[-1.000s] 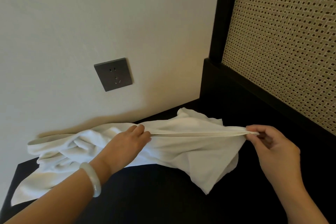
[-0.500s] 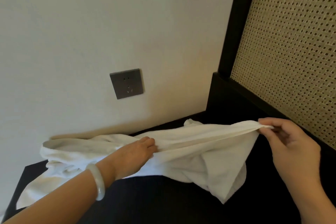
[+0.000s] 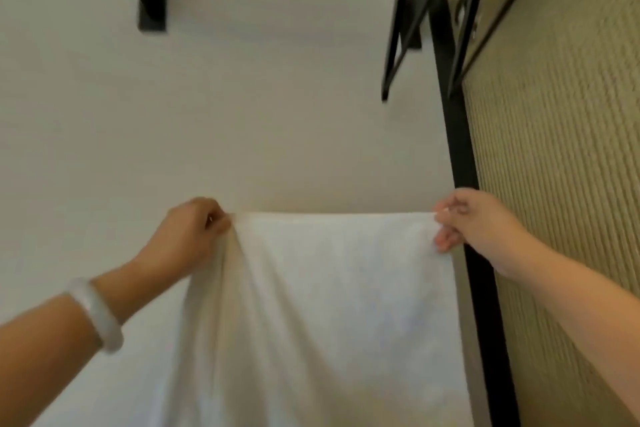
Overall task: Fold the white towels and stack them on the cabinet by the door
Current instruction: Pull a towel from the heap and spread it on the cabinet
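Observation:
A white towel [image 3: 329, 305] hangs in the air in front of me, its top edge stretched level between both hands. My left hand [image 3: 188, 236] pinches the top left corner, with a pale bangle on that wrist. My right hand [image 3: 474, 222] pinches the top right corner. The cloth drops straight down past the bottom of the view, bunched into folds under the left hand. The cabinet top is hidden behind the towel.
A plain cream wall [image 3: 242, 114] fills the background. A black frame post [image 3: 460, 156] runs down the right, with a woven rattan panel [image 3: 561, 149] beside it. Black brackets [image 3: 152, 0] and black bars [image 3: 408, 28] project from the wall up high.
The towel has been lifted off the dark cabinet top and spread out. My left hand went from resting on the cloth to pinching a corner. The view tilted upward.

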The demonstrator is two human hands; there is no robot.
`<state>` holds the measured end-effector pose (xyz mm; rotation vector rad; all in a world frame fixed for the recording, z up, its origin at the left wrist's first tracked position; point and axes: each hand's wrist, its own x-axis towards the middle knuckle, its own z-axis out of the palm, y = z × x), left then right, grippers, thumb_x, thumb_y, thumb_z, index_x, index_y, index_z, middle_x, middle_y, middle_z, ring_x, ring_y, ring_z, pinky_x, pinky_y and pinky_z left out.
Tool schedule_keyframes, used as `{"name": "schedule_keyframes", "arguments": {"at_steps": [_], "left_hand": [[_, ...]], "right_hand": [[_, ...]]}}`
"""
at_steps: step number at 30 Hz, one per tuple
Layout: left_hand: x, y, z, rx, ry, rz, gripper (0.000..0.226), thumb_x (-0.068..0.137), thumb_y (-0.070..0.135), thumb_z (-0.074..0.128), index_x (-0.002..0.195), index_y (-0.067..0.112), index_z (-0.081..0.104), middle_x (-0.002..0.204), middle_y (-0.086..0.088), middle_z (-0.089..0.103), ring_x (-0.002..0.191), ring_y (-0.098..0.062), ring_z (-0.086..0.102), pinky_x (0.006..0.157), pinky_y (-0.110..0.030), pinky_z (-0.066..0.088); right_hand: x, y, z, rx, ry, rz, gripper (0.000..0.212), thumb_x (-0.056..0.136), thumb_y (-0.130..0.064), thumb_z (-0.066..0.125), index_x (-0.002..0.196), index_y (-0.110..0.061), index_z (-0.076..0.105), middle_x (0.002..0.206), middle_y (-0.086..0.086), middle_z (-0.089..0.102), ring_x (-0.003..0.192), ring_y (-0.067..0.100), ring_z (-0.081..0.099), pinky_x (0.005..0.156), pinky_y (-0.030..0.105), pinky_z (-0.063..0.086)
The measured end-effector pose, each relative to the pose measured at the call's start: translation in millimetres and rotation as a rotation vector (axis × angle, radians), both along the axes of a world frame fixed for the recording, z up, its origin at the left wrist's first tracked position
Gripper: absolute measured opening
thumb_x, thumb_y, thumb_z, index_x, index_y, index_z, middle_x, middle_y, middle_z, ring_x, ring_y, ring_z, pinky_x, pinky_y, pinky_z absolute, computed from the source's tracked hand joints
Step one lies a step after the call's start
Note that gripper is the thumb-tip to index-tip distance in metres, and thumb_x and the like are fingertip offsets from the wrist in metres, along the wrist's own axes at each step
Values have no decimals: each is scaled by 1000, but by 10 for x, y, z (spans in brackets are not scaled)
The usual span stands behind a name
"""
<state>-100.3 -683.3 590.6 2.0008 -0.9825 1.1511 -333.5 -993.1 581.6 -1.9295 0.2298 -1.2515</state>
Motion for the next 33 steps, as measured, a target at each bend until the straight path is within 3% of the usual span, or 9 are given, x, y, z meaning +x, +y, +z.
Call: {"name": "schedule_keyframes", "arguments": {"at_steps": [3, 8, 10, 13, 17, 22, 27, 30, 33], "left_hand": [[-111, 214, 699, -62, -24, 51, 13, 98, 16, 57, 90, 7, 63, 89, 0, 54, 85, -22, 50, 71, -29, 31], [-133, 543, 454, 173, -114, -20, 24, 98, 40, 55, 75, 32, 53, 83, 12, 56, 77, -2, 54, 67, -16, 35], [-144, 639, 325, 272, -156, -37, 39, 92, 64, 38, 73, 32, 48, 79, 15, 53, 75, 1, 52, 66, -14, 37], [-221, 733, 356, 268, -221, -81, 55, 87, 75, 32, 69, 24, 42, 69, 10, 49, 67, -4, 48, 62, -16, 37], [-383, 767, 167, 309, -265, -199, 55, 87, 70, 52, 66, 22, 34, 64, 9, 39, 56, -5, 36, 55, -17, 31], [-241, 777, -503, 315, 37, -281, 54, 73, 66, 74, 66, 24, 40, 56, 12, 32, 54, -3, 29, 52, -21, 23], [-9, 626, -991, 466, 124, -254, 49, 80, 75, 58, 68, 29, 43, 62, 13, 43, 58, -2, 38, 56, -17, 28], [127, 560, -886, 317, 128, -178, 52, 84, 72, 46, 63, 24, 43, 65, 19, 54, 59, 0, 47, 57, -14, 34], [173, 481, -214, 107, 34, -73, 40, 97, 39, 55, 64, 20, 43, 57, 4, 49, 60, -11, 47, 54, -19, 33]], "right_hand": [[-119, 188, 577, -77, -110, 134, 10, 95, 6, 56, 96, -3, 52, 76, 32, 61, 59, 33, 67, 67, 42, 58], [-52, 203, 543, -64, -36, 103, 13, 85, 13, 67, 96, 13, 61, 75, 35, 54, 45, 20, 64, 45, 25, 55], [24, 160, 483, -18, -22, 71, 11, 84, 12, 68, 93, 15, 63, 72, 33, 61, 44, 20, 64, 43, 24, 53], [160, 101, 554, 20, -36, 46, 10, 85, 8, 70, 93, 9, 64, 70, 24, 69, 50, 23, 68, 47, 22, 54], [294, 49, 674, 40, -23, 38, 9, 89, 7, 66, 96, 4, 61, 70, 24, 70, 56, 31, 71, 54, 30, 59], [412, 37, 630, 83, -13, 60, 9, 92, 11, 59, 99, 5, 61, 81, 24, 69, 53, 27, 71, 48, 24, 56], [510, 10, 573, 34, -40, 10, 9, 89, 8, 66, 93, 0, 66, 81, 20, 71, 61, 25, 73, 55, 22, 59], [501, -88, 574, 8, -54, -7, 9, 87, 8, 68, 92, 1, 65, 85, 23, 70, 62, 25, 73, 60, 25, 61], [451, -158, 699, 29, -166, -19, 8, 88, 10, 65, 90, 3, 61, 87, 25, 68, 64, 27, 72, 60, 24, 61]]}}
